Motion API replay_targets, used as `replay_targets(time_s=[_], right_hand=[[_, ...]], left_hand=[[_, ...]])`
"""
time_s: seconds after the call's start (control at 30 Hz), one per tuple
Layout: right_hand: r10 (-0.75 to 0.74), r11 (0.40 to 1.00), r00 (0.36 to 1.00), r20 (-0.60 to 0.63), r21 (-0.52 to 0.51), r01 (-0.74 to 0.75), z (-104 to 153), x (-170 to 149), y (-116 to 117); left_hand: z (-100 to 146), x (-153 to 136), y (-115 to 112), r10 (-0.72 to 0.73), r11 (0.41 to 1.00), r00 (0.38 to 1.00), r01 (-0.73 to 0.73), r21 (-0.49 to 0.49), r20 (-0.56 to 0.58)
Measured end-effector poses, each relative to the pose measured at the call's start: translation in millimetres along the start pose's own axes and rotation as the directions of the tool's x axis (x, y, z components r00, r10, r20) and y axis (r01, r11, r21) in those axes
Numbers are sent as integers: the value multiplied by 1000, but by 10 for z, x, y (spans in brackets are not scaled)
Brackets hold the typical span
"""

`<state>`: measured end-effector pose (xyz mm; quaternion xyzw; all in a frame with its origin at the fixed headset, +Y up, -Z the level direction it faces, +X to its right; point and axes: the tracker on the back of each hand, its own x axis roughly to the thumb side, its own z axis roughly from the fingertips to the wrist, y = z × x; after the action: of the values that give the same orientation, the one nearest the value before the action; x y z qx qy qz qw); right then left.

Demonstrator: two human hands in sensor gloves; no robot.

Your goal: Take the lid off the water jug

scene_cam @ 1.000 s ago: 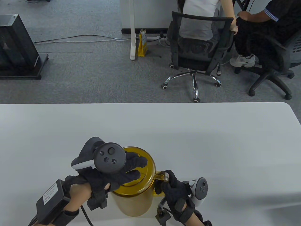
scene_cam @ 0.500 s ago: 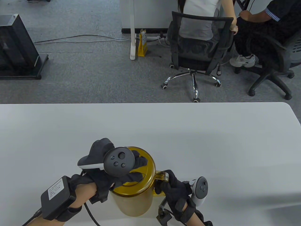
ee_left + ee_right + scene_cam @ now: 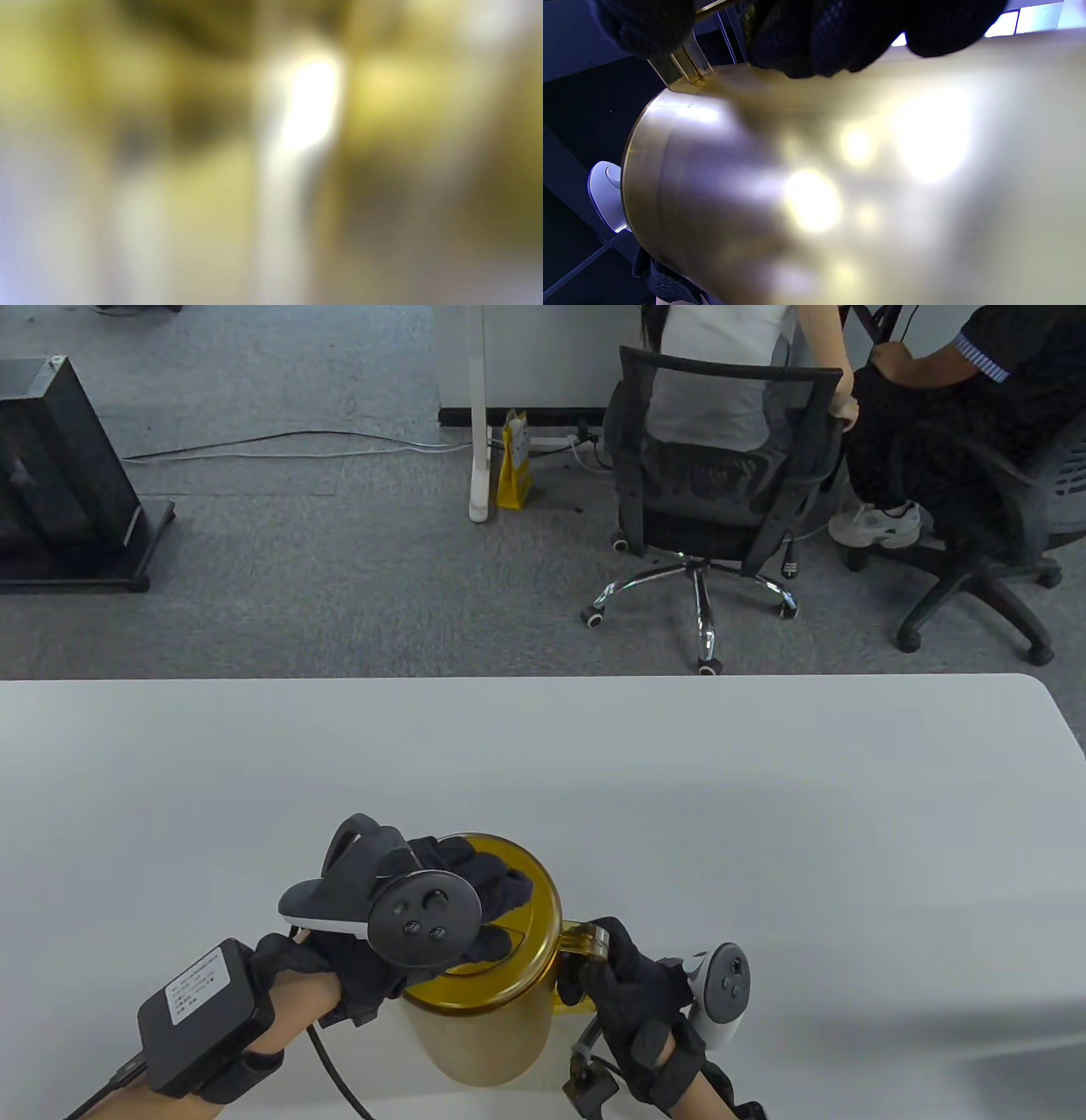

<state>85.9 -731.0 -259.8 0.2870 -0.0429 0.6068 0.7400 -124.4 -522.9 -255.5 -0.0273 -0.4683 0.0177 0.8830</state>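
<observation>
amber jug (image 3: 484, 1035) upright at near edge of white table (image 3: 764, 814); lid (image 3: 530, 912) on jug top; left hand (image 3: 441, 899) over lid, fingers (image 3: 501, 886) curled down onto it, gripping; right hand (image 3: 632, 988) just right of jug, fingers wrapped round handle (image 3: 585, 940); left wrist view blurred yellow, nothing readable; right wrist view: jug wall (image 3: 814, 190) close, gloved fingers (image 3: 814, 38) on handle at top.

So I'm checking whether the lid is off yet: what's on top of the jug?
The amber lid still sits on the jug, with the left hand resting on it. Which fingers grip is hidden by the tracker. The right hand holds the handle.
</observation>
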Motion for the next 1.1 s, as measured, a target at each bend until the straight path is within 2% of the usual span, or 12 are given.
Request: replay_targets(time_s=[0.13, 0.3, 0.53, 0.67, 0.73, 0.9, 1.1], right_hand=[[19, 999, 999, 33, -50, -18, 25, -4, 13], [16, 999, 1000, 22, -31, -16, 21, 2, -9], [26, 1000, 1000, 7, -5, -26, 16, 21, -8], [30, 1000, 1000, 1, 7, -30, 13, 19, -9], [30, 1000, 1000, 1, 8, -30, 12, 19, -8], [34, 999, 999, -4, 11, -34, 10, 17, -8], [30, 999, 1000, 0, 14, -30, 6, 10, -6]], left_hand=[[-2, 42, 14, -48, 999, 999, 48, 10, 7], [-46, 159, 137, -119, 993, 992, 118, -17, -38], [10, 247, 574, -96, 995, 988, 99, 16, -118], [142, 321, 839, -149, 987, 977, 156, 40, -154], [215, 337, 896, -145, 988, 971, 154, 32, -189], [425, 315, 901, -164, 981, 945, 185, 49, -282], [809, 88, 774, -131, 984, 897, 170, 55, -423]])
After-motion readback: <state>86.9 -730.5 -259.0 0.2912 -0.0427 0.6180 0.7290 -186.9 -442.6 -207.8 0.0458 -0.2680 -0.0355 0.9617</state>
